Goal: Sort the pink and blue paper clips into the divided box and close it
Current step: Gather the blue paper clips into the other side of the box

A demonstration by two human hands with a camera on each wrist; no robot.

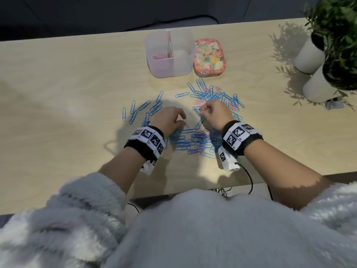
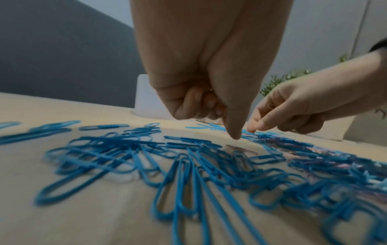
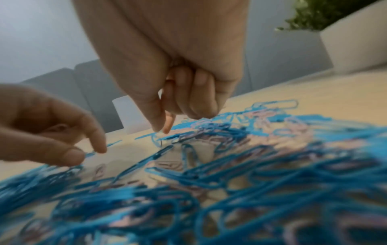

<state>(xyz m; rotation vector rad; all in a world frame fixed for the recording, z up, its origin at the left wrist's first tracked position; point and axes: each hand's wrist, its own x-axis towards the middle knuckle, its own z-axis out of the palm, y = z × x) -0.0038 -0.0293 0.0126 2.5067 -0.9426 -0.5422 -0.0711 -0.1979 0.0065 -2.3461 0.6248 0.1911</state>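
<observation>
Blue paper clips [image 1: 195, 141] lie in heaps on the wooden table, with pink paper clips [image 1: 199, 102] mixed into the right heap. The translucent divided box [image 1: 181, 68] stands open at the back; its left compartment holds pink clips [image 1: 159, 56]. Beside it lies the floral lid [image 1: 209, 58]. My left hand [image 1: 181, 118] hovers over the left heap, thumb and forefinger apart with nothing between them [image 3: 87, 154], the other fingers curled in. My right hand [image 1: 202, 109] is fisted, and its thumb and forefinger pinch together on a clip at the pile's edge [image 3: 162, 130].
Two white pots [image 1: 318, 88] with green plants stand at the table's right end. Loose blue clips [image 1: 133, 113] spread out to the left of my left hand. A small white block [image 1: 334, 105] sits at the nearer pot's foot. Cables hang off the near table edge.
</observation>
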